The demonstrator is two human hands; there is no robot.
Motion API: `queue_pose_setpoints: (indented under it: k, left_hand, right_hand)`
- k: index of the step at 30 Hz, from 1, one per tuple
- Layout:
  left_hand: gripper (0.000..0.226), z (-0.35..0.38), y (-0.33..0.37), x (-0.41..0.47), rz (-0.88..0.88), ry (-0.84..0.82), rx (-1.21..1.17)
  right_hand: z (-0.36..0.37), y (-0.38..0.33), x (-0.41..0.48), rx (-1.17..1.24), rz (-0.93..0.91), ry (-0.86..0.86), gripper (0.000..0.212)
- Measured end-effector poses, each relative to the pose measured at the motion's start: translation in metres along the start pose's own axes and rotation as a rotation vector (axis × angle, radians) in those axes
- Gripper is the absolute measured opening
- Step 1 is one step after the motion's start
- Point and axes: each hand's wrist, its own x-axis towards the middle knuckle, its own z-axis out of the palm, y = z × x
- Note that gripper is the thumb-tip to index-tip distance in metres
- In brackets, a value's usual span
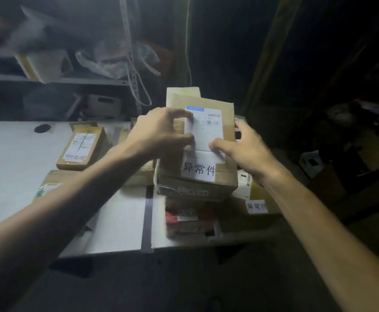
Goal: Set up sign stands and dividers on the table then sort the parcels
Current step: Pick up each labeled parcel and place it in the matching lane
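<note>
Two bare forearms come in from the lower corners and meet over a stack of boxes at the right part of the white table [10, 158]. The left hand [161, 131] curls its fingers and thumb over the left side of the top parcel [227, 113]. The right hand [244, 149] grips the right edge, with its thumb pressed on the lower rim of the shipping label [206, 131].

The top parcel is a brown cardboard box. It carries that white barcode label and, below it, a white sticker [198, 170] printed 异常件.

Whether the box rests fully on the stack or is slightly lifted cannot be told. Beneath it, a red-marked parcel [188, 219] is blurred. A dark tape strip [147, 217] crosses the table just left of the stack. A smaller parcel [80, 147] lies farther left, and the left forearm hides most of another. The shelving [55, 79] behind is dim and smeared.
</note>
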Motion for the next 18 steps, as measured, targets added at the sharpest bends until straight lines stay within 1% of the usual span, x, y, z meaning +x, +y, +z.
queue_pose_setpoints:
  k: [4, 9, 13, 18]
  left_hand:
    - [0.048, 0.039, 0.048, 0.019, 0.04, -0.038, -0.06]
    - [0.051, 0.1, 0.086, 0.047, -0.017, -0.125, -0.121]
    - [0.055, 0.144, 0.096, 0.061, -0.101, -0.144, -0.113]
    - [0.056, 0.178, 0.087, 0.065, -0.202, -0.208, -0.118]
  right_hand:
    - [-0.061, 0.027, 0.008, -0.057, 0.019, 0.032, 0.041]
    - [-0.112, 0.067, 0.028, -0.111, 0.095, -0.012, 0.045]
    - [-0.129, 0.096, 0.049, -0.141, 0.136, -0.05, 0.047]
    - [-0.125, 0.131, 0.065, -0.152, 0.181, -0.166, 0.053]
